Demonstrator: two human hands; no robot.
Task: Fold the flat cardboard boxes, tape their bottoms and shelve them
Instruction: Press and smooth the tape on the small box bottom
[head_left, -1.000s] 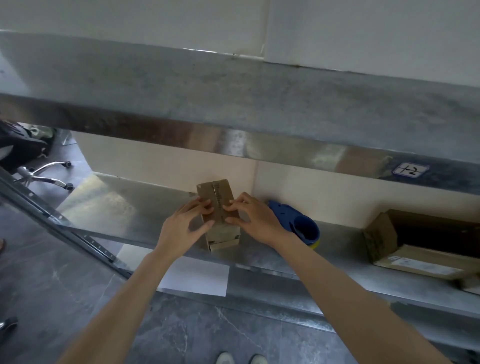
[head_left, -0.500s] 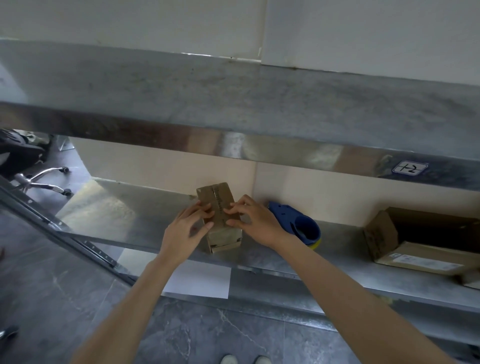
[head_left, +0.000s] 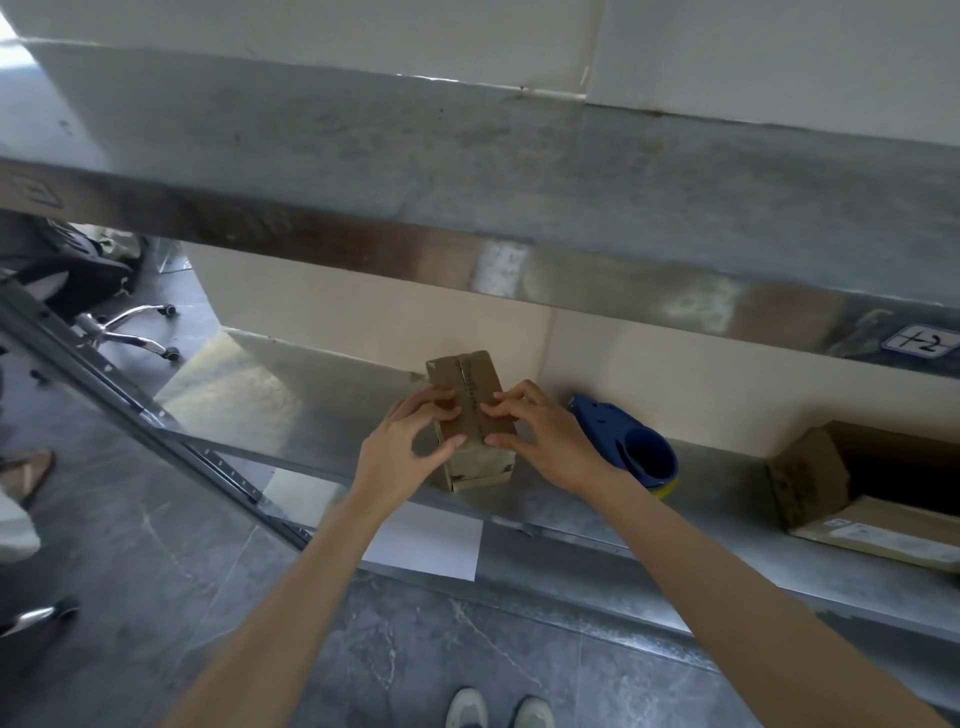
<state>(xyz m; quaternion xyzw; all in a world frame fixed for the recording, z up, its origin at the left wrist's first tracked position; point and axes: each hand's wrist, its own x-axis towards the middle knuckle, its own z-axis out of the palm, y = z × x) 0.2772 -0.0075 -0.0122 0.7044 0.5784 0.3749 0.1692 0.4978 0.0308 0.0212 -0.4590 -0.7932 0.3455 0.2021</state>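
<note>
A small folded cardboard box (head_left: 470, 389) stands on the lower metal shelf (head_left: 322, 410), its long axis running away from me, with a seam down its top face. My left hand (head_left: 405, 452) grips its left side, fingertips on the top and thumb against the near end. My right hand (head_left: 540, 441) grips the right side the same way. The near end of the box (head_left: 480, 470) shows between my hands.
A blue clog shoe (head_left: 631, 449) lies just right of the box. A larger open cardboard box (head_left: 810, 478) lies on its side at the shelf's right. The upper shelf (head_left: 519, 171) overhangs. A white sheet (head_left: 426, 543) hangs under the shelf edge. An office chair base (head_left: 130, 327) stands at left.
Both hands stay on the box, which has hardly shifted. My view has tilted slightly downward.
</note>
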